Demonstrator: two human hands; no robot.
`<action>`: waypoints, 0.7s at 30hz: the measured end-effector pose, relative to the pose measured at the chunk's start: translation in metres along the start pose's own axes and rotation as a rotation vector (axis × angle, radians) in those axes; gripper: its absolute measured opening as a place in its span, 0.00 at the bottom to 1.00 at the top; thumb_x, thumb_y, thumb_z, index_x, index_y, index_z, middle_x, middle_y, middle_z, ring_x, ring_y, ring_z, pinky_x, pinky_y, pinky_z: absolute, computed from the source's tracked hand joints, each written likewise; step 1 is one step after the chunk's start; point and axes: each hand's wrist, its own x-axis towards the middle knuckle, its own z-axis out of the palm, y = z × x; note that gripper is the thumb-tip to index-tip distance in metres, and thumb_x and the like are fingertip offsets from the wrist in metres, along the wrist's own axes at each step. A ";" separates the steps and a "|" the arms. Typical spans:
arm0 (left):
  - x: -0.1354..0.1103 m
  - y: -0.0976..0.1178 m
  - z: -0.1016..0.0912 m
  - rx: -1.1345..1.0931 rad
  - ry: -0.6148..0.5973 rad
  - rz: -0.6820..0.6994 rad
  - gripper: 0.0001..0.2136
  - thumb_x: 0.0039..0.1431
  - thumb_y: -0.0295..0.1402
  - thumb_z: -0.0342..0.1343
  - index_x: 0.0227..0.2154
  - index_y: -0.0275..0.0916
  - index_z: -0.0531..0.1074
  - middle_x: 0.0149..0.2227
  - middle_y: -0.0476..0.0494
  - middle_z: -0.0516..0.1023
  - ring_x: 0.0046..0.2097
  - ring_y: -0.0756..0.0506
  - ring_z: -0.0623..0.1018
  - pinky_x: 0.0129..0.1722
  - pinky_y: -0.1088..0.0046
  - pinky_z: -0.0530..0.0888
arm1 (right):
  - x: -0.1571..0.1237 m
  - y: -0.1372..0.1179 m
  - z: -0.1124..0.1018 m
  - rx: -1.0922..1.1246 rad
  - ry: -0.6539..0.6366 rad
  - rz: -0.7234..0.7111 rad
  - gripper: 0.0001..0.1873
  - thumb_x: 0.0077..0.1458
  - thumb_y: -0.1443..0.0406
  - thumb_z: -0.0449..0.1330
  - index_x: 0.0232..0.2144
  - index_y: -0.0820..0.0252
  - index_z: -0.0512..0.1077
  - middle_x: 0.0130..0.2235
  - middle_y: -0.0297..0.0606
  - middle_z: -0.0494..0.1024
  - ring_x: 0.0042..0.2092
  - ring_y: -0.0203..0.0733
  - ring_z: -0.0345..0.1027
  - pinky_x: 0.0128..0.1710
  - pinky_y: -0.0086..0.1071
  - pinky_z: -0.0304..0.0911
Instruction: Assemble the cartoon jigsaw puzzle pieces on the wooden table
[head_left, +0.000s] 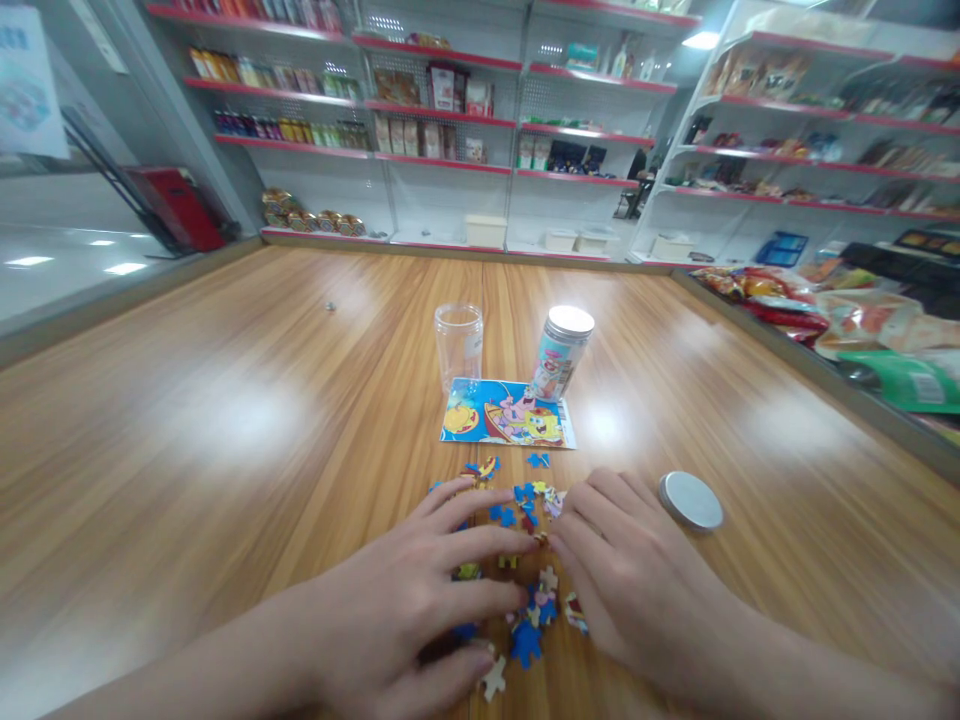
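Note:
Several small puzzle pieces (525, 500) lie loose on the wooden table (225, 420) close to me. My left hand (420, 590) lies flat over the left part of the heap with its fingers spread. My right hand (622, 570) rests on the right part, fingers curled down onto the pieces. The two hands' fingertips nearly meet in the middle. Beyond the pieces lies a colourful cartoon picture card (506, 413). Behind it stand an empty clear jar (458, 345) and a capped tube with a printed label (562, 352). A round metal lid (691, 500) lies right of my right hand.
Shop shelves with red edges (442, 110) full of packaged goods line the back and right walls. Snack bags (862, 320) are piled along the table's right edge. A red object (176, 205) stands at the back left. A tiny object (329, 306) lies on the far table.

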 end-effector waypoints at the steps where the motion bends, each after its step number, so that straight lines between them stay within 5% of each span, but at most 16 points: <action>1: 0.000 0.000 0.000 -0.008 0.002 0.000 0.17 0.57 0.31 0.59 0.50 0.41 0.75 0.58 0.40 0.74 0.64 0.32 0.68 0.68 0.43 0.60 | 0.001 0.001 0.002 0.034 0.029 -0.004 0.06 0.60 0.73 0.57 0.32 0.61 0.70 0.36 0.42 0.71 0.39 0.48 0.59 0.39 0.42 0.54; 6: -0.001 -0.001 0.001 -0.029 0.023 -0.012 0.16 0.56 0.28 0.58 0.49 0.38 0.75 0.54 0.37 0.74 0.61 0.33 0.69 0.66 0.44 0.63 | 0.005 0.004 0.006 0.190 0.080 0.056 0.08 0.64 0.71 0.53 0.34 0.62 0.71 0.37 0.43 0.69 0.42 0.49 0.59 0.42 0.42 0.56; 12: -0.003 -0.004 0.007 -0.022 0.162 -0.045 0.12 0.57 0.23 0.57 0.44 0.36 0.75 0.50 0.35 0.75 0.59 0.35 0.70 0.64 0.48 0.68 | 0.005 0.007 0.001 0.280 -0.006 -0.181 0.04 0.57 0.69 0.56 0.35 0.62 0.72 0.37 0.42 0.70 0.39 0.47 0.59 0.41 0.44 0.54; 16: -0.005 -0.006 0.011 -0.014 0.232 -0.100 0.10 0.58 0.22 0.56 0.42 0.36 0.75 0.49 0.36 0.75 0.58 0.37 0.70 0.61 0.52 0.71 | 0.006 0.008 0.003 0.271 -0.053 -0.177 0.04 0.57 0.67 0.57 0.35 0.60 0.71 0.36 0.41 0.72 0.38 0.47 0.60 0.41 0.44 0.53; 21: -0.005 -0.006 0.010 0.014 0.171 -0.086 0.10 0.59 0.25 0.58 0.44 0.37 0.76 0.50 0.36 0.73 0.57 0.37 0.70 0.63 0.50 0.69 | 0.006 0.008 0.003 0.312 -0.063 -0.183 0.04 0.54 0.67 0.59 0.35 0.60 0.70 0.37 0.40 0.73 0.38 0.46 0.60 0.40 0.43 0.52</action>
